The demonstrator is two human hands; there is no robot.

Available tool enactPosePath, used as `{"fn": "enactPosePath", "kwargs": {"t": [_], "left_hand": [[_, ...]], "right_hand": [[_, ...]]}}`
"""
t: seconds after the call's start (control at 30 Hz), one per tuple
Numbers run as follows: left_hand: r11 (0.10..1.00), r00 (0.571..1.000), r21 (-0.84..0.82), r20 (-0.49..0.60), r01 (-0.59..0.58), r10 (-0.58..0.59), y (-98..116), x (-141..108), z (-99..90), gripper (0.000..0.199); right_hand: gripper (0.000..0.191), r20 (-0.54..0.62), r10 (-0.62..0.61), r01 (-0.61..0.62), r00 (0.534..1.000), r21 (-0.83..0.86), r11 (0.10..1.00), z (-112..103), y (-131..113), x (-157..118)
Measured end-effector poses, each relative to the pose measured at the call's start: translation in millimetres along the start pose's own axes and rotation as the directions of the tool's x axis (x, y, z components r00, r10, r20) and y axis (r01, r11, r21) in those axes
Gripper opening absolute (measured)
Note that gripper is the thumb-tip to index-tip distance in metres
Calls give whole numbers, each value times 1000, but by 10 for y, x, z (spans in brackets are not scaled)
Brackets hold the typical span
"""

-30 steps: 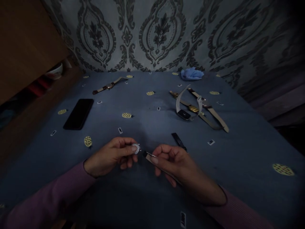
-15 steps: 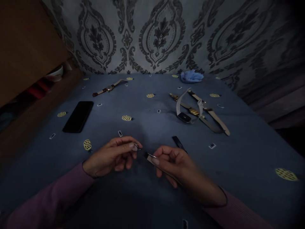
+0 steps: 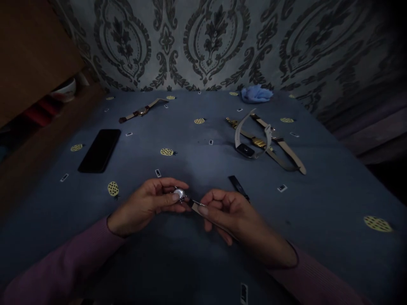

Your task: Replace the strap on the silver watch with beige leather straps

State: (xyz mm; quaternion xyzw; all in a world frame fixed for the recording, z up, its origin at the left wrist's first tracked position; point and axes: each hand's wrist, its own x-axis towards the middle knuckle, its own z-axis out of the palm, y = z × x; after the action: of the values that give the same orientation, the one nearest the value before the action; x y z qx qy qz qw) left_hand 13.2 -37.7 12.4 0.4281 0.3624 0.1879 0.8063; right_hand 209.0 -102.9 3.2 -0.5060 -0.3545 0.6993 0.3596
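Note:
Pinched in my left hand (image 3: 155, 199) is a small round silver watch case (image 3: 179, 194), its pale face or back turned up. My right hand (image 3: 224, 209) is closed on a watch strap (image 3: 197, 210) with a dark tip and a beige underside. A thin metal piece (image 3: 199, 203) lies along the strap's end beneath my right thumb; I cannot tell if it is a pin or a tool. The strap's end is close to the watch case, and whether they touch is unclear. Just beyond my right hand a dark strap piece (image 3: 238, 187) lies on the table.
On the blue tablecloth (image 3: 178, 131) lie a black phone (image 3: 100, 151) at left and a brown-strapped watch (image 3: 143, 111) behind it. To the right are a white smart band (image 3: 245, 150), a gold watch (image 3: 258, 142) and a beige-lined watch strap (image 3: 292, 156). A crumpled blue cloth (image 3: 256, 93) sits by the wall.
My left hand has turned the watch case so its round flat side shows. Both hands are slightly closer together, and the view has shifted a little.

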Motion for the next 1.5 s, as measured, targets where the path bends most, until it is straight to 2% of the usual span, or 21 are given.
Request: {"fn": "enactPosePath", "kwargs": {"t": [0.23, 0.73, 0.93, 1.13, 1.5], "left_hand": [[1000, 1000, 9, 22, 4, -4, 7, -9, 5, 15], [999, 999, 28, 51, -17, 15, 16, -30, 12, 14], [999, 999, 46, 37, 0, -2, 8, -27, 21, 14], [999, 999, 50, 50, -4, 2, 0, -39, 23, 15], [998, 999, 70, 44, 4, -7, 19, -29, 13, 16]], "right_hand": [[31, 4, 1, -1, 1000, -13, 1000, 14, 46, 23], [30, -30, 51, -52, 998, -44, 998, 78, -34, -13], [28, -10, 13, -13, 1000, -40, 999, 54, 6, 17], [30, -41, 46, -48, 998, -50, 998, 63, -20, -1], [29, -24, 62, -63, 998, -57, 996, 73, -61, -8]]}}
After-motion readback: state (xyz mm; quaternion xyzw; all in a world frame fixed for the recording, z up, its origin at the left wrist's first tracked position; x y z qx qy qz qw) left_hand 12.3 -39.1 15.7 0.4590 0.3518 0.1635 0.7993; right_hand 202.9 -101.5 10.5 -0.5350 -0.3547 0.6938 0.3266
